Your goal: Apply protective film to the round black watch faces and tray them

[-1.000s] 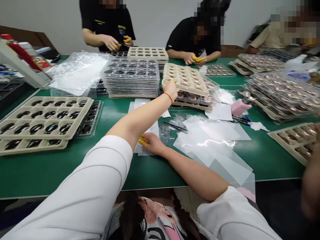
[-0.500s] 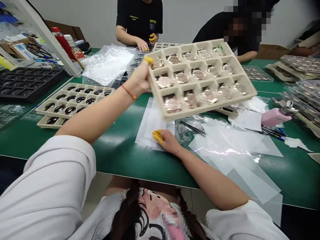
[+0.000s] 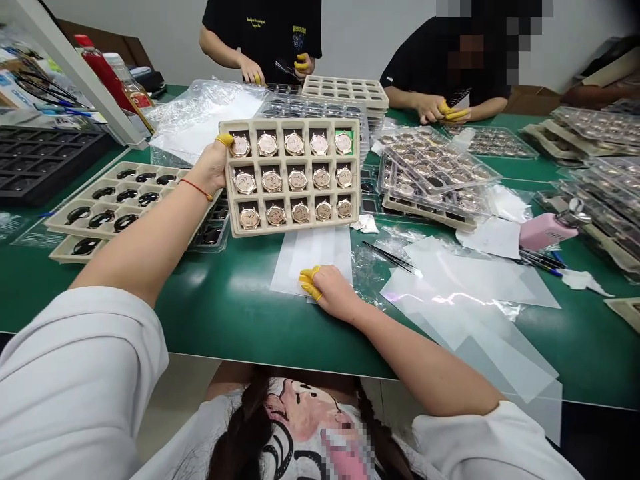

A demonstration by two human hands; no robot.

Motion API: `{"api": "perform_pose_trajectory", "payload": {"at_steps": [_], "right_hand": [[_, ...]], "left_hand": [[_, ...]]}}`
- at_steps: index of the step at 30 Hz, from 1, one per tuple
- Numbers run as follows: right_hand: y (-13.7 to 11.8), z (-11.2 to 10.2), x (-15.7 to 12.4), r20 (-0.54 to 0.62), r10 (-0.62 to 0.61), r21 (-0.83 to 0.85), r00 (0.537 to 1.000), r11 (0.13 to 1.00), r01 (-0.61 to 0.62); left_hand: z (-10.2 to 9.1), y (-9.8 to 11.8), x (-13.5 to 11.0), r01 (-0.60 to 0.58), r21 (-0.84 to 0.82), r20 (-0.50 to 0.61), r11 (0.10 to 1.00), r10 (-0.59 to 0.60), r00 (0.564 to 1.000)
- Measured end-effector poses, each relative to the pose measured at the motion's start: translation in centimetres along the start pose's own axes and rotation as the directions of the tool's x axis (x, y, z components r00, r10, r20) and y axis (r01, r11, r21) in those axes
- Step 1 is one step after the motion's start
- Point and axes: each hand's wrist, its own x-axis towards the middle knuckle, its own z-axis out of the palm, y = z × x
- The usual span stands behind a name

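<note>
My left hand [image 3: 213,167], with a yellow finger cot on the thumb, grips the left edge of a beige compartment tray [image 3: 293,175] filled with round rose-gold watch cases. The tray hangs tilted above the green table [image 3: 225,313], facing me. My right hand [image 3: 327,290], yellow cots on its fingertips, rests with curled fingers on a white paper sheet [image 3: 310,257] just below the tray. Black tweezers [image 3: 393,257] lie to the right of that hand.
Beige trays of black parts [image 3: 115,203] lie at left, a black tray [image 3: 35,160] beyond. Stacked clear trays [image 3: 435,173], plastic films [image 3: 475,287], a pink dispenser bottle [image 3: 547,230] and pens sit at right. Two people in black shirts work across the table.
My left hand has brought the lifted beige tray down and toward me, to the left, and turned it square to my view. My right hand stayed on the paper sheet.
</note>
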Motion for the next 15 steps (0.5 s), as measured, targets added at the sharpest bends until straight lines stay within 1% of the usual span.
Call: {"api": "perform_pose_trajectory", "payload": {"at_steps": [2,3,6,8,12,15], "right_hand": [[0.1,0.0,0.0,0.003,-0.005,-0.012,1.000,1.000,0.005],[0.1,0.1,-0.1,0.005,-0.006,-0.016,1.000,1.000,0.006],[0.2,0.1,-0.2,0.012,-0.006,-0.021,1.000,1.000,0.006],[0.3,0.2,-0.2,0.018,-0.008,-0.019,1.000,1.000,0.009],[0.5,0.4,-0.3,0.023,-0.012,-0.010,1.000,1.000,0.012],[0.6,0.5,-0.3,0.011,-0.023,-0.007,1.000,1.000,0.023]], "left_hand": [[-0.4,-0.9,1.8,-0.070,0.048,0.105,0.996,0.065,0.992],[-0.6,-1.3,2.7,-0.099,0.057,0.138,0.993,0.090,0.986],[-0.7,-2.5,4.8,-0.137,0.078,0.148,0.988,0.124,0.981],[-0.4,-3.1,5.6,-0.151,0.087,0.154,0.985,0.137,0.978],[0.3,-3.5,6.3,-0.148,0.134,0.152,0.980,0.127,0.980],[0.7,-3.4,6.6,-0.176,0.175,0.145,0.969,0.151,0.978]]}}
